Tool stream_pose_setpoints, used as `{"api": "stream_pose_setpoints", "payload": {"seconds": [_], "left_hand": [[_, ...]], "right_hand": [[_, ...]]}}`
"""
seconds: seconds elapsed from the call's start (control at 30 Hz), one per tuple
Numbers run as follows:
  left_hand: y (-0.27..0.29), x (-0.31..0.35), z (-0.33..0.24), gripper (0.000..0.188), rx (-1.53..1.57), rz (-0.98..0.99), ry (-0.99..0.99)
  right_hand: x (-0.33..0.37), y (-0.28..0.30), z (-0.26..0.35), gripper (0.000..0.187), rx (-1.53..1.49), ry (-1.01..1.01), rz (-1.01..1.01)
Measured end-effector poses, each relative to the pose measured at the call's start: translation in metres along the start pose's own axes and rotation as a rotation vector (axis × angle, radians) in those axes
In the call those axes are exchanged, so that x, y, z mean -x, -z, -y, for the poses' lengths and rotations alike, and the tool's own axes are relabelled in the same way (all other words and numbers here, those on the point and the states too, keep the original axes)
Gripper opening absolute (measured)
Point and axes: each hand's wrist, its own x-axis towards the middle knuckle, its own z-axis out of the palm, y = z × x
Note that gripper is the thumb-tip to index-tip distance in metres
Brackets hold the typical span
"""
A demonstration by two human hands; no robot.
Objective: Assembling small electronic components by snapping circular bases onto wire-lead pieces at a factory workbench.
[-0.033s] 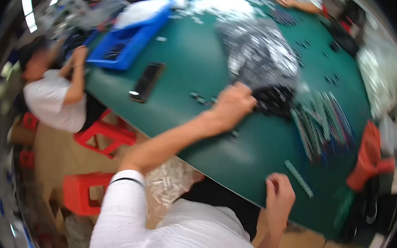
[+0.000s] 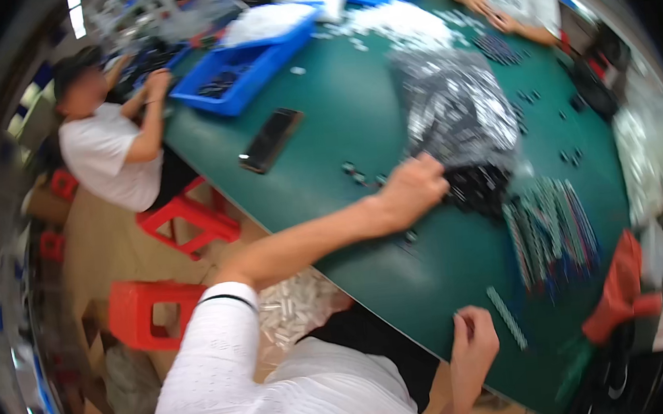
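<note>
My left hand (image 2: 414,191) reaches across the table with its fingers closed at the mouth of a clear plastic bag (image 2: 457,99). Small black parts (image 2: 477,189) spill from that mouth beside my fingertips. What the fingers hold, if anything, is hidden. A few small dark ring-like pieces (image 2: 356,174) lie on the table close to this hand. My right hand (image 2: 475,345) is at the table's near edge, its fingers curled together; anything in them is too small to make out. Just right of it lies a single thin pale-green patterned strip (image 2: 507,318).
A bundle of similar coloured strips (image 2: 551,234) lies at the right. A phone (image 2: 271,139), a blue tray (image 2: 236,88) and a heap of white pieces (image 2: 402,24) are farther back. Two people sit at the table. Red stools (image 2: 154,312) stand at the left.
The whole view has shifted slightly, so the table and things appear a little farther right and lower. Both hands keep nearly the same places against the table.
</note>
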Motion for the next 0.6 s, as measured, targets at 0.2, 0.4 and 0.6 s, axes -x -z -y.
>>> {"api": "stream_pose_setpoints", "payload": {"seconds": [0.2, 0.4, 0.6], "left_hand": [[0.011, 0.007, -0.004, 0.014, 0.146, -0.091, 0.057], [0.085, 0.030, -0.082, 0.019, 1.072, 0.082, 0.472], [0.069, 0.056, -0.134, 0.023, 1.771, 0.202, 0.770]], "right_hand": [[-0.008, 0.000, 0.002, 0.004, -0.037, 0.022, 0.081], [-0.008, 0.005, -0.006, 0.007, -0.562, -0.157, 0.053], [0.000, 0.006, -0.009, 0.005, -0.706, -0.185, -0.007]]}}
